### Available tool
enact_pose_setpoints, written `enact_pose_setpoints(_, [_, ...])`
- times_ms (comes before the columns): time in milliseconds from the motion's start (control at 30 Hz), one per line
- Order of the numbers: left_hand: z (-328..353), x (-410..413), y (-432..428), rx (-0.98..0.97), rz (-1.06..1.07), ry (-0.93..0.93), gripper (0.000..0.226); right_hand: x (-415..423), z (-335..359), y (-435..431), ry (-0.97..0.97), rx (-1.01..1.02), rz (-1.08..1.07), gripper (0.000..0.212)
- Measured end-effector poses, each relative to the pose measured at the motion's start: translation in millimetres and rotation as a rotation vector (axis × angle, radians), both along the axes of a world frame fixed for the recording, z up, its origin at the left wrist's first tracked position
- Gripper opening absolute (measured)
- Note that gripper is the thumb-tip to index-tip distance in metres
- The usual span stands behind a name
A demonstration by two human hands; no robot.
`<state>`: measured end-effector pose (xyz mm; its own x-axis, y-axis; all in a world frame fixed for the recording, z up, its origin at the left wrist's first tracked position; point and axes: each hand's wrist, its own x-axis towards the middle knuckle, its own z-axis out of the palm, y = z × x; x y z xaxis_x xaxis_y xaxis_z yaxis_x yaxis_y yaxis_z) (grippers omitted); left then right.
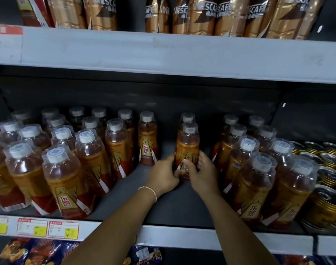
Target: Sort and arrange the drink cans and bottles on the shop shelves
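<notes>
An orange-and-red energy drink bottle with a clear overcap stands upright in the open lane at the middle of the lower shelf. My left hand grips its lower left side and my right hand grips its lower right side, thumb across the label. A second bottle stands right behind it. A single bottle stands farther left at the back. Several more of the same bottles fill the left group and the right group.
Gold cans sit at the far right of the lower shelf. Gold Nescafe bottles line the upper shelf overhead. Price tags hang on the front rail, with snack bags below.
</notes>
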<state>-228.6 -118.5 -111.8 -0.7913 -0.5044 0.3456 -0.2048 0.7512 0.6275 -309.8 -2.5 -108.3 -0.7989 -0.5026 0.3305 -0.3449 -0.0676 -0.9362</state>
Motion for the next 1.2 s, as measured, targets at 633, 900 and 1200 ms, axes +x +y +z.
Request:
enact_pose_setpoints(633, [24,46,-23,-0.262,0.214,-0.179,0.038,44,29,-12,0.555,0.019,-0.343,0.021])
enact_pose_setpoints(900, [33,89,-33,-0.287,0.369,-0.16,0.051,58,44,-91,0.362,0.276,-0.061,0.05])
enact_pose_setpoints(1200, [24,100,-31,-0.432,0.384,-0.29,0.036,33,66,-123,0.298,0.543,-0.024,0.047])
